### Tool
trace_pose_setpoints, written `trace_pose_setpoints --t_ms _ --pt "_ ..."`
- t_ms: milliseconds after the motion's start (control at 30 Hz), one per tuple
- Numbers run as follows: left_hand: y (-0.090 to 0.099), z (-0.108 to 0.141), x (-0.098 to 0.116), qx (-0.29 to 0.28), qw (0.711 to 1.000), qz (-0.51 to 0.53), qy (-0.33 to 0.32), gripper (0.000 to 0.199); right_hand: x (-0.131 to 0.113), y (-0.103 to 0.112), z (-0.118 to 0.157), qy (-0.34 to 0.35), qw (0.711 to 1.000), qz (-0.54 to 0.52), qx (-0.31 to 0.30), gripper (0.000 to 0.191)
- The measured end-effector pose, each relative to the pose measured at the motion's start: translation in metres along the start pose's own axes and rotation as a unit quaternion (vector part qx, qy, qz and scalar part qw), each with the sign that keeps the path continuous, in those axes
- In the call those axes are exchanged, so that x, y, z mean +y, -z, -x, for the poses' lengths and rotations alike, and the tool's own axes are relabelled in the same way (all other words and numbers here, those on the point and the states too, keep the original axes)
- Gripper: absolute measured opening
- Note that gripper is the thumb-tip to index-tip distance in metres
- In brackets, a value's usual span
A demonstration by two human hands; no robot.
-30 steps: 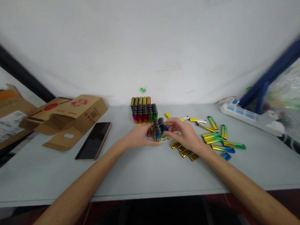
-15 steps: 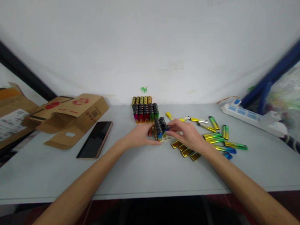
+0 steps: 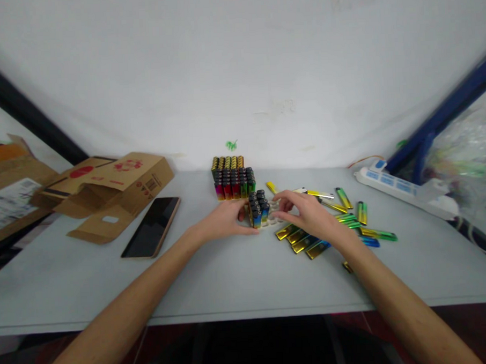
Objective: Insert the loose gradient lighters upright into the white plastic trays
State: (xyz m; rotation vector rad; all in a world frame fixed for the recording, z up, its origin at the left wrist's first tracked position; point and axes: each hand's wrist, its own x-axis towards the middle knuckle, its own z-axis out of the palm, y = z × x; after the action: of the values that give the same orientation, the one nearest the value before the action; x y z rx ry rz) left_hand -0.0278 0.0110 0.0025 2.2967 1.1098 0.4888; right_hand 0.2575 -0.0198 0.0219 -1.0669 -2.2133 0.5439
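Between the left hand (image 3: 225, 220), clasping their side, and the loosely parted right hand (image 3: 308, 213) stand upright blue lighters (image 3: 257, 219).

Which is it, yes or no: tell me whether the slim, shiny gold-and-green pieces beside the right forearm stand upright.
No: the slim, shiny gold-and-green pieces lie on their sides on the pale grey tabletop.

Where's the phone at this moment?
In the head view, the phone lies on the left of the table, near the red-printed cardboard box, with the left hand to its right.
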Motion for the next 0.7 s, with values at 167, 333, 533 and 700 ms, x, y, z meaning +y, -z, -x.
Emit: trace_pose_setpoints --t_ms 167,333,533,700 --pt "0.001 0.000 0.000 -0.003 1.000 -0.004 0.003 0.058 0.015 0.045 0.014 -0.067 0.996 0.041 -0.033 0.023" --pt "0.003 0.000 0.004 -0.011 1.000 -0.011 0.009 0.058 0.023 0.078 0.032 -0.148 0.982 0.005 -0.119 0.031" --pt "0.002 0.000 0.002 -0.013 1.000 -0.014 0.013 0.060 0.024 0.096 0.053 -0.199 0.959 0.012 -0.201 0.039" --pt "0.001 0.000 0.001 -0.015 1.000 -0.017 0.009 0.059 0.024 0.092 0.069 -0.187 0.955 0.033 -0.227 0.034"
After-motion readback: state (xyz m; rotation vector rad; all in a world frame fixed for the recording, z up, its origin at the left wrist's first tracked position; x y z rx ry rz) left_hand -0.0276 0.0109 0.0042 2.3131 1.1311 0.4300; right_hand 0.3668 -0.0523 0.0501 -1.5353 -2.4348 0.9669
